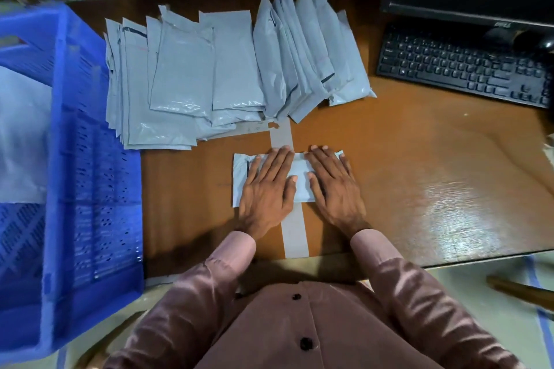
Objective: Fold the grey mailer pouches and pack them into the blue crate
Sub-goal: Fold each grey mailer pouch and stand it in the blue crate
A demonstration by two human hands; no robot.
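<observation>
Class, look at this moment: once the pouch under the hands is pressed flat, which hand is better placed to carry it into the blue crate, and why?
Probably the left hand. The blue crate stands at the person's left, beside that hand, while the right hand would have to cross over. Both press flat on the folded pouch.

We have a single view, from a camera worn on the person's head, looking forward and steeply down onto the tabletop [419, 165]. It sits close, so the person's chest and sleeves fill the lower edge. The wide lens bends the edges, taking in the blue crate [60, 159] at left and the keyboard [461, 69] at upper right.
</observation>
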